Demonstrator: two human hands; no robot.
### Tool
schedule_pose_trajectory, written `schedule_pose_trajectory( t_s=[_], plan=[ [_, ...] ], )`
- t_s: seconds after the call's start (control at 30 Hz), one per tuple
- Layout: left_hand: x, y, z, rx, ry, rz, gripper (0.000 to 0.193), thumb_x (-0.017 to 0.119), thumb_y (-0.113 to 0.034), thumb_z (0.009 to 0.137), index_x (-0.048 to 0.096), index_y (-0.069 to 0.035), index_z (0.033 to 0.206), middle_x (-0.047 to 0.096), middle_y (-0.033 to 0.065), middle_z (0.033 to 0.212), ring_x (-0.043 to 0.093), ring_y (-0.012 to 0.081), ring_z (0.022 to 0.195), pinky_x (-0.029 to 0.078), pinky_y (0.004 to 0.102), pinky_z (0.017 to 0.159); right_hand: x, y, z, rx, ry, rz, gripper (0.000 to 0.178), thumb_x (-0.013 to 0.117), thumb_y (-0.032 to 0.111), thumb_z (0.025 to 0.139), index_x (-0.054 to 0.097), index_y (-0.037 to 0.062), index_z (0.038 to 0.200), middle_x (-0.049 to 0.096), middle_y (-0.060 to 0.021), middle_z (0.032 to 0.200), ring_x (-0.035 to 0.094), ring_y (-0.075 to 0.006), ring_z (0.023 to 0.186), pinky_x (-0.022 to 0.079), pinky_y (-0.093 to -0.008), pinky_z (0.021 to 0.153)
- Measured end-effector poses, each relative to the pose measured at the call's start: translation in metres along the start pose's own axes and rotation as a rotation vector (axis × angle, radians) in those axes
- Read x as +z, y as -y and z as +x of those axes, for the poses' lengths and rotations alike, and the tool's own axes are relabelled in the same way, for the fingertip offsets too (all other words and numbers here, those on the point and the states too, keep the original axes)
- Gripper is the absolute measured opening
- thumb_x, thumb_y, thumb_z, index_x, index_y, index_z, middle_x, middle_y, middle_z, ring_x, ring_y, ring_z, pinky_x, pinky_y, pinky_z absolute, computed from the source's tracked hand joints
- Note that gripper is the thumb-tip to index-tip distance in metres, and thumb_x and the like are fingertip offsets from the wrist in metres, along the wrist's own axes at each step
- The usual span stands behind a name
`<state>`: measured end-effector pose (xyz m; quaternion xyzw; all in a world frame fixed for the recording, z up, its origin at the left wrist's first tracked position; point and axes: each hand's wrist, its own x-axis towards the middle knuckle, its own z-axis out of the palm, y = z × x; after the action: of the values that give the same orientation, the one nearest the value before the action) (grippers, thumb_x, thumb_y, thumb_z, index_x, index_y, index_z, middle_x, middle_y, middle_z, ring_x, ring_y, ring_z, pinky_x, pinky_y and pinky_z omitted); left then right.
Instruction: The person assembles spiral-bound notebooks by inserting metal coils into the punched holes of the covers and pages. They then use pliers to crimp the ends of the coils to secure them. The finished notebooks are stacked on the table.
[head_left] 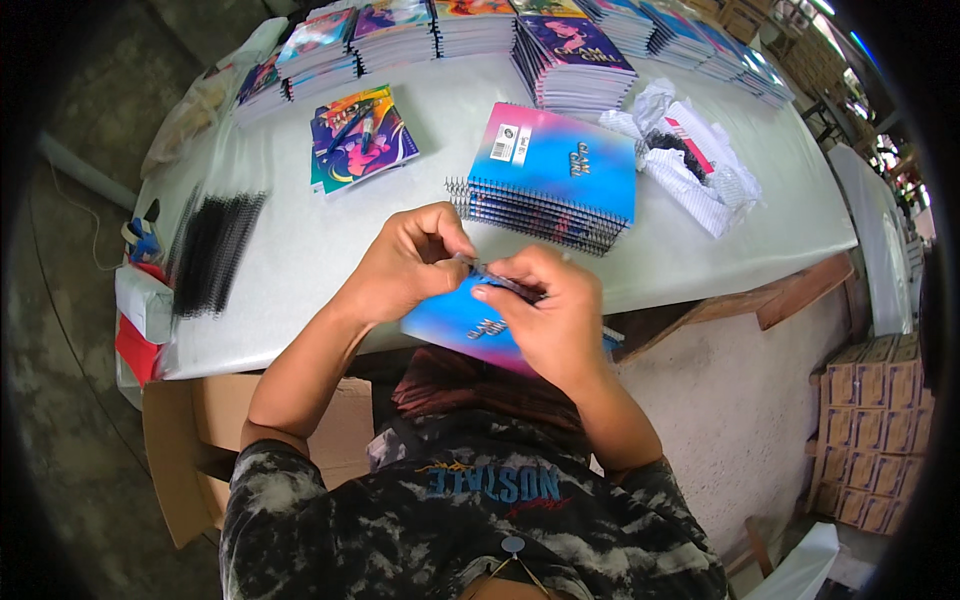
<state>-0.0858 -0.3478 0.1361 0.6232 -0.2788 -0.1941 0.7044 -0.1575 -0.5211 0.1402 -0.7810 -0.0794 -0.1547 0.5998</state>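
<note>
Notebook in hand: blue-and-pink notebook [450,322], glossy soft-edged colour blend, blue over most of the cover, pink toward the edge nearest the body; pale lettering on the cover, partly hidden by the right hand.
Binding: dark coil [515,286] along the edge away from the body; its finer detail is too small to read.
Notebook position: at the near edge of the counter [320,265], in front of the torso, below the left hand and left of the right palm; far edge at the fingertips.
Left hand [415,255]: thumb and forefinger closed in a pinch on the coil's left end, remaining fingers curled.
Right hand [553,305]: gripping the bound edge, thumb over the cover, fingers along the coil.
Beyond the hands: stack of spiral notebooks [570,165], same blue and pink, coils facing the body; crumpled white paper [722,190] just right of it.
Left of the hands: loose black coils [215,255] in a bundle; farther off, a colourful notebook [398,148] bearing pens [348,132].
</note>
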Motion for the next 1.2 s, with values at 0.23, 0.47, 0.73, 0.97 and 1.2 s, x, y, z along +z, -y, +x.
schedule_pose_trajectory(
  t_s=[0.23, 0.47, 0.73, 0.97, 1.2],
  plan=[
    [0.019, -0.04, 0.052, 0.28, -0.471, 0.58, 0.028, 0.06, -0.017, 0.087, 0.056, 0.001, 0.107, 0.062, 0.0096, 0.094, 0.056, 0.0127, 0.085, 0.044, 0.0275, 0.077, -0.079, -0.01, 0.037, -0.392, -0.86, -0.091, 0.038, 0.062, 0.017, 0.085, 0.054, -0.0044, 0.115, 0.058, -0.013, 0.115, 0.053, -0.021, 0.107, 0.039, -0.0323, 0.094],
    [-0.022, 0.064, 0.14, 0.121, -0.722, 1.034, 0.03, 0.057, -0.025, 0.086, 0.058, 0.0, 0.104, 0.062, 0.0193, 0.097, 0.061, 0.027, 0.083, 0.048, 0.0348, 0.077, -0.048, -0.157, 0.067, -0.093, -0.679, 0.258, 0.053, 0.045, 0.039, 0.095, 0.051, -0.0052, 0.122, 0.047, -0.0202, 0.131, 0.045, -0.0276, 0.122, 0.034, -0.037, 0.101],
    [-0.008, 0.106, 0.118, 0.369, -0.916, 0.776, 0.03, 0.057, -0.024, 0.088, 0.059, 0.0, 0.07, 0.059, 0.0125, 0.072, 0.054, 0.0229, 0.061, 0.043, 0.0324, 0.058, -0.035, -0.156, 0.062, -0.253, -1.004, -0.197, 0.017, 0.069, 0.008, 0.078, 0.063, -0.0022, 0.09, 0.058, -0.0111, 0.094, 0.056, -0.0204, 0.086, 0.047, -0.0317, 0.078],
    [-0.016, 0.112, 0.111, 0.315, -0.919, 0.665, 0.034, 0.058, -0.026, 0.09, 0.057, -0.001, 0.067, 0.057, 0.0104, 0.068, 0.051, 0.0175, 0.06, 0.04, 0.0306, 0.055, -0.036, -0.157, 0.061, -0.257, -0.985, -0.225, 0.016, 0.071, 0.005, 0.075, 0.064, -0.0001, 0.088, 0.052, -0.0066, 0.088, 0.053, -0.0164, 0.08, 0.046, -0.029, 0.071],
    [-0.088, 0.071, 0.078, 0.06, -0.736, 1.506, 0.028, 0.063, -0.022, 0.08, 0.062, -0.005, 0.102, 0.063, 0.0162, 0.099, 0.061, 0.0322, 0.09, 0.049, 0.0397, 0.075, -0.042, -0.161, 0.054, -0.273, -0.95, -0.347, 0.026, 0.069, 0.01, 0.077, 0.06, 0.0016, 0.1, 0.049, -0.0108, 0.105, 0.049, -0.023, 0.099, 0.041, -0.035, 0.086]
  ],
)
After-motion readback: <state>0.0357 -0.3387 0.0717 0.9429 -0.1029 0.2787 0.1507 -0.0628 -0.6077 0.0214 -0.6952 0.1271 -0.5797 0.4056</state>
